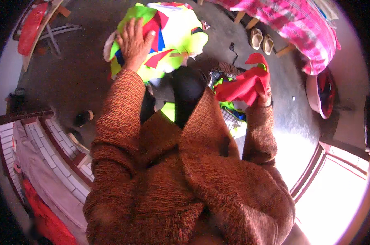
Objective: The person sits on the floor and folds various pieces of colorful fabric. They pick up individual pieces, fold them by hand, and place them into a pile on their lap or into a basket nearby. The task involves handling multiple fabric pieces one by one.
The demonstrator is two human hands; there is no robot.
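My left hand lies with its fingers spread on a heap of fabric pieces in bright yellow-green, red and blue. The heap is in front of me, slightly left, and its far side is washed out by light. Off to the right, my right hand grips a red cloth piece, with a bit of green showing at its upper end. Beneath that cloth sits a checked bag holding more green and blue pieces. A yellow-green scrap shows between my knees.
At the far right stands a bed with a pink checked cover, light shoes beside it. A pink basin is near the right wall. Dark shoes and a tiled ledge lie left. A red-seated chair is far left.
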